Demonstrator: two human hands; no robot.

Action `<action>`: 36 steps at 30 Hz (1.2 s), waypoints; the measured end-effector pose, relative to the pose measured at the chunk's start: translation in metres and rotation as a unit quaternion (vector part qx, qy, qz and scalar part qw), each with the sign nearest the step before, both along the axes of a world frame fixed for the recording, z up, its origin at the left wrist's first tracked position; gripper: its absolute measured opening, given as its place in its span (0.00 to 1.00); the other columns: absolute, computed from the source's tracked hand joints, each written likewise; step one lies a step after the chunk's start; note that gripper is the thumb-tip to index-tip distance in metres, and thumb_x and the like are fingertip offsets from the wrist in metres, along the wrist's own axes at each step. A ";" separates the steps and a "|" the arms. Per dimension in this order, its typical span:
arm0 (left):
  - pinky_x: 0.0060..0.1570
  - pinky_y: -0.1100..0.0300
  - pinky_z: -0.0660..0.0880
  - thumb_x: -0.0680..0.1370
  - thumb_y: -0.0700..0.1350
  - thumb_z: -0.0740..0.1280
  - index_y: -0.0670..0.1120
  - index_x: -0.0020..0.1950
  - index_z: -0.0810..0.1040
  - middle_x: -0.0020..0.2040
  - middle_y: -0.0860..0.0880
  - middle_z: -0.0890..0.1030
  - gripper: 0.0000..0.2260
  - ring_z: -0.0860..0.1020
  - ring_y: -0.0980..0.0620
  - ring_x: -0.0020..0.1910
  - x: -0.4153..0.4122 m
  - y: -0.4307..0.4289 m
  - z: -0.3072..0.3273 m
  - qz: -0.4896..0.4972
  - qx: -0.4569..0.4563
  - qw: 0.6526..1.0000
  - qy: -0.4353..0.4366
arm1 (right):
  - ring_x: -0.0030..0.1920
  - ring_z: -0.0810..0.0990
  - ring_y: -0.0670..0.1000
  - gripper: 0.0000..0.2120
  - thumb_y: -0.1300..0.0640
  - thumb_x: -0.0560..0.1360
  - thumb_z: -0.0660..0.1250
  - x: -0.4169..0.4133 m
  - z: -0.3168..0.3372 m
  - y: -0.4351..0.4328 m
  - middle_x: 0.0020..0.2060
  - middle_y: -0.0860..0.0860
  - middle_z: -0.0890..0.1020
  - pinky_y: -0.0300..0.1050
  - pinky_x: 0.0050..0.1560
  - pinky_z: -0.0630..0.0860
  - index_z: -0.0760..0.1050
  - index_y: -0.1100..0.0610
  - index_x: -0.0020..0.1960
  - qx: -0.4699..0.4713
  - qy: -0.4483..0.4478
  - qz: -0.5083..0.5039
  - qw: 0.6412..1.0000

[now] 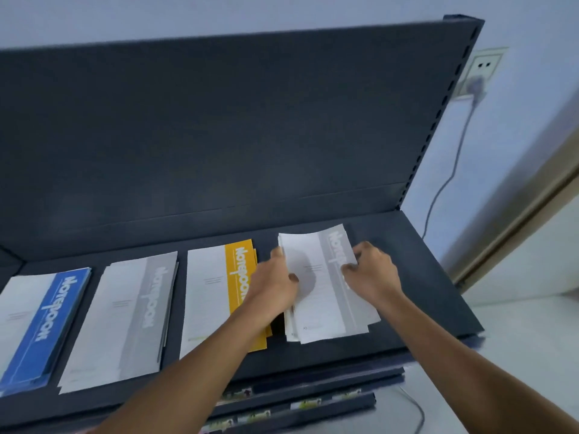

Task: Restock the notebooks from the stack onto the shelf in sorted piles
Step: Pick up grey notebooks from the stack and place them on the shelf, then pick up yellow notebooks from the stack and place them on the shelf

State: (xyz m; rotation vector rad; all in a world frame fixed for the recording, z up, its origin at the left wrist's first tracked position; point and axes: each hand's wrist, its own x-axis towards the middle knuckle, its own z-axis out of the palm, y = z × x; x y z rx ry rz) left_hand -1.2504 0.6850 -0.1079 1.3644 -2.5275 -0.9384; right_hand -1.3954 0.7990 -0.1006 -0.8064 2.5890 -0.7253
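Fingers (351, 268) of the right hand (372, 274) curl onto the grey-striped notebooks (326, 296), pinching their right edge, while the left hand (275, 286) clasps the left edge. That pile lies rightmost on the dark shelf (423, 277), just beside the yellow pile (219, 289); grey pile (125, 317) and blue pile (40, 324) lie further left.

Single head-worn wide view, down and forward, close over the shelf (407, 277).

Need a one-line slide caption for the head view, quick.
Both hands, left and right, square up the rightmost grey notebook pile beside yellow, grey and blue piles.
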 end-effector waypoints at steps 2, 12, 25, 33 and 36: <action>0.32 0.66 0.69 0.80 0.41 0.65 0.47 0.72 0.67 0.57 0.49 0.80 0.20 0.77 0.51 0.47 -0.006 -0.002 -0.005 0.017 -0.001 1.000 -0.003 | 0.46 0.82 0.58 0.10 0.61 0.72 0.64 -0.007 -0.005 -0.003 0.47 0.54 0.81 0.54 0.44 0.80 0.74 0.61 0.53 0.001 -0.006 0.018 1.000; 0.28 0.69 0.65 0.80 0.41 0.67 0.43 0.64 0.72 0.55 0.47 0.81 0.13 0.77 0.50 0.44 -0.011 -0.003 -0.019 0.056 -0.058 0.996 -0.037 | 0.35 0.78 0.55 0.04 0.59 0.72 0.64 -0.022 -0.021 -0.015 0.39 0.52 0.78 0.47 0.32 0.73 0.70 0.60 0.42 0.008 -0.038 0.072 0.997; 0.47 0.61 0.72 0.80 0.45 0.67 0.45 0.64 0.76 0.57 0.49 0.77 0.13 0.78 0.49 0.55 0.011 -0.012 -0.006 0.020 -0.145 0.989 0.012 | 0.54 0.77 0.58 0.14 0.51 0.76 0.67 -0.014 -0.008 -0.031 0.54 0.56 0.76 0.53 0.55 0.75 0.75 0.60 0.55 0.020 0.083 0.102 0.991; 0.55 0.57 0.79 0.81 0.48 0.67 0.48 0.63 0.77 0.58 0.51 0.81 0.12 0.80 0.52 0.54 0.087 -0.042 0.029 0.082 -0.173 0.981 0.034 | 0.54 0.81 0.54 0.12 0.54 0.77 0.66 0.058 0.017 -0.090 0.56 0.51 0.78 0.46 0.49 0.75 0.78 0.54 0.60 -0.080 0.075 0.254 0.961; 0.52 0.57 0.78 0.80 0.46 0.67 0.47 0.61 0.79 0.54 0.51 0.82 0.10 0.80 0.52 0.51 0.138 -0.052 0.039 0.122 -0.172 0.977 0.024 | 0.54 0.81 0.53 0.11 0.53 0.78 0.65 0.109 0.025 -0.118 0.56 0.50 0.78 0.48 0.52 0.77 0.77 0.52 0.60 -0.097 0.075 0.334 0.935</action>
